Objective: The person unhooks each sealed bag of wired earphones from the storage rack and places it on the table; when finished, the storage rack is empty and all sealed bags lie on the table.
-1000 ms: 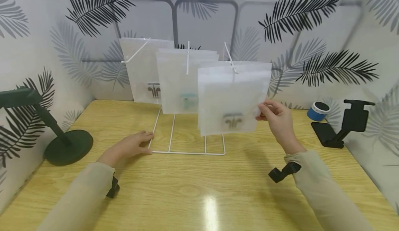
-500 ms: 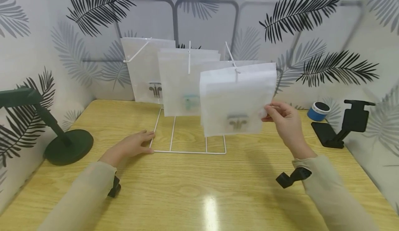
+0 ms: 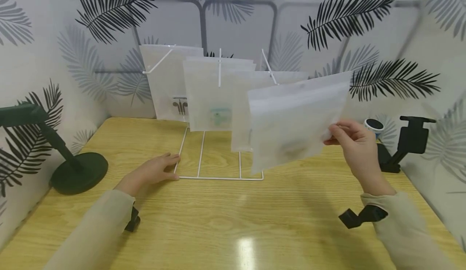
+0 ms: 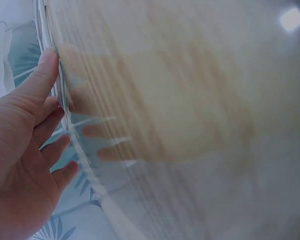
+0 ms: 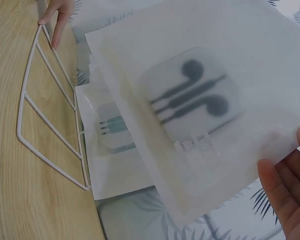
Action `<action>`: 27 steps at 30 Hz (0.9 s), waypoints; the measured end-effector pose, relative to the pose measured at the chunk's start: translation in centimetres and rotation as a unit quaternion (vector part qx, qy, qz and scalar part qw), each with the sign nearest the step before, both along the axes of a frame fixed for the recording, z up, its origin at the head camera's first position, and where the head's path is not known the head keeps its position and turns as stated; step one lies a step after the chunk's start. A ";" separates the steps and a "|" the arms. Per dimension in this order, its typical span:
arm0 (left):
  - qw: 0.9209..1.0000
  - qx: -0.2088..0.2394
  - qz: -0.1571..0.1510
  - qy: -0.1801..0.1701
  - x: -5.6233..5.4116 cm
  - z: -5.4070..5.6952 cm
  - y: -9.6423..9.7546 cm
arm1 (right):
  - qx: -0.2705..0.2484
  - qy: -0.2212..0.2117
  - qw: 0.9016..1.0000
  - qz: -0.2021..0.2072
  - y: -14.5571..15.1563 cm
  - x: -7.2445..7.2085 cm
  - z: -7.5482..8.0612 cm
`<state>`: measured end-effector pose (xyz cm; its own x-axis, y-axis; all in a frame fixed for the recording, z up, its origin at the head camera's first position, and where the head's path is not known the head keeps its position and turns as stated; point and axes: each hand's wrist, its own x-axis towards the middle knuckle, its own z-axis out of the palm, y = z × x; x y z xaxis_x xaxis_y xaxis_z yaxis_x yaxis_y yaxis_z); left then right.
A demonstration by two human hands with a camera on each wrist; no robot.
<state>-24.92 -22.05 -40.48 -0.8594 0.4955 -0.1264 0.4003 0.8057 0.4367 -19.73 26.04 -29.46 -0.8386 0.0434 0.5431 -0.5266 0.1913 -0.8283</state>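
Head view: a pale wooden table (image 3: 218, 221) runs up to leaf-patterned walls (image 3: 240, 23), a bright glare on its near part. Dark green lamp (image 3: 81, 171) at left, black stand (image 3: 414, 136) at right, a jar (image 3: 374, 125) partly behind the right hand (image 3: 358, 148). And that hand has it: thumb and fingers pinched together on the right edge of a white pouch (image 3: 291, 128), tilted, up in the air before the right hook (image 3: 268, 66). More white pouches (image 3: 205, 96) hang on the rack (image 3: 218, 178) behind. Over at the rack's near left corner, the left hand (image 3: 151, 171) rests with thumb and fingers apart, touching the bars.

Left wrist: shiny wood fills most of it, streaked with reflections; the thumb lies along the rack's bar, the other fingers loosely spread.

Right wrist: here's the pouch close up, dark earphones (image 5: 190, 95) showing through, the pinching fingers at its lower right. Behind it, a hanging pouch shows a teal item (image 5: 117, 125), the white bars off to the left.
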 end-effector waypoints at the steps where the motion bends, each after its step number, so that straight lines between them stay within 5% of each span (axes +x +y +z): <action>1: 1.000 -0.001 -0.002 0.002 0.0 0.0 0.1 | -0.004 0.002 1.000 -0.002 0.4 0.2 0.1; 22: 1.000 0.000 -0.009 0.009 -0.1 -0.2 0.0 | -0.119 0.008 0.987 -0.106 7.9 0.9 -0.5; 27: 1.000 -0.002 -0.009 0.009 -0.1 -0.2 0.0 | -0.037 -0.034 0.981 -0.187 8.8 0.6 -1.3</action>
<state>-25.02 -22.03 -40.68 -0.8529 0.5098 -0.1128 0.4220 0.8003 0.4259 -19.12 34.87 -30.77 -0.7912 0.3919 0.4695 -0.3738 0.2978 -0.8784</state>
